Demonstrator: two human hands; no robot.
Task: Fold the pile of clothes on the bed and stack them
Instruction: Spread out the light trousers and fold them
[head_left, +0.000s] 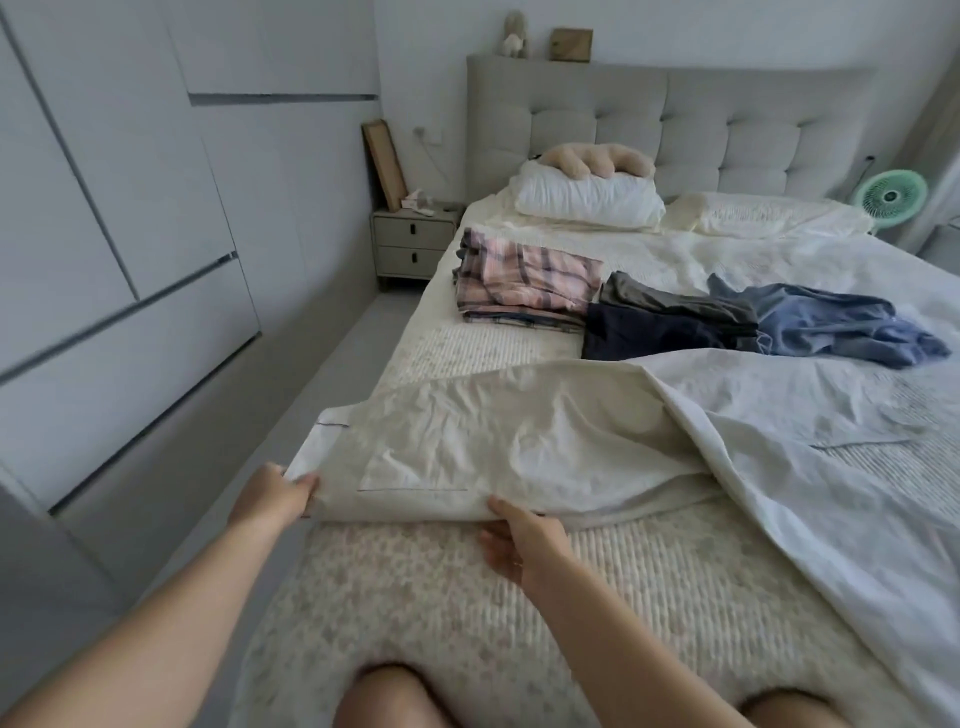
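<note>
The pale garment (519, 441) hides both hands' fingertips, and its right side runs off frame.

The bed (467, 623) carried a cream garment (519, 441), a folded plaid stack (524, 280), dark folded clothes (670, 322), a blue garment (841, 322) and two pillows (587, 200).

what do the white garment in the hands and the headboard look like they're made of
White garment: thin woven cloth, probably cotton or linen, matte; it creases finely and drapes limp between the left hand and right hand. Headboard: grey fabric upholstery over padding, judging by its tufted square dimples.
</note>
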